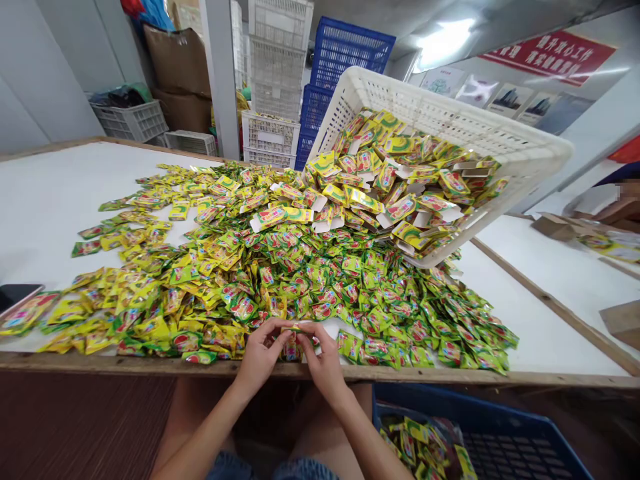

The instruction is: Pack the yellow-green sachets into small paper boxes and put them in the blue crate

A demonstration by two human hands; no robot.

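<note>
At the table's front edge, a small printed carton (292,349) with a red fruit picture sits between my two hands. My left hand (262,353) pinches its left side. My right hand (323,356) grips the right side, with thumb and fingers at the top end. Fingers partly cover the carton, so whether its top is open cannot be made out. Green sachets (350,345) lie just right of my hands, and yellow sachets (225,337) lie to the left. Behind them spreads a large heap of both colours.
A tilted white plastic crate (530,143) spills similar cartons (400,208), several with open white flaps. Below the table, a blue crate (520,427) holds more packs. A phone (15,297) lies far left. At far right, part of a person (617,197) appears near cardboard boxes.
</note>
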